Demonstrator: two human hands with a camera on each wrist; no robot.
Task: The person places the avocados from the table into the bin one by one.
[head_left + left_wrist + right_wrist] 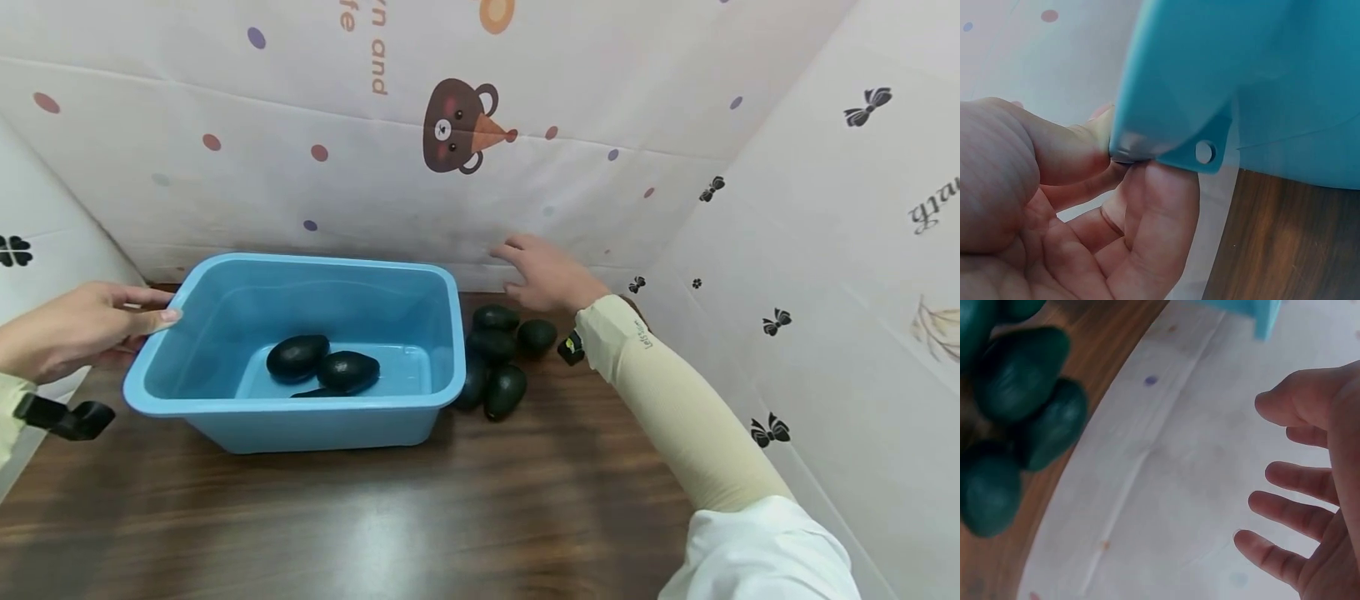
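Observation:
A blue plastic basin (315, 408) stands on the table, several dark avocados (297, 358) lying on its floor. My left hand (90, 329) grips the basin's left rim, thumb on top and fingers curled beneath; the left wrist view shows this pinch on the rim (1141, 147) up close. Over the back of the table, to the right of the basin, my right hand (551, 271) is raised with fingers spread and nothing in them. Below it, a cluster of avocados (506, 392) rests against the basin's right side; the right wrist view shows these avocados (1019, 375) apart from the fingers.
A brown wood-grain table (360, 517) carries everything. White printed sheeting (360, 183) rises right behind the basin, and more sheeting (750, 333) borders the right side. At the left another white panel (45, 192) stands close to the left hand.

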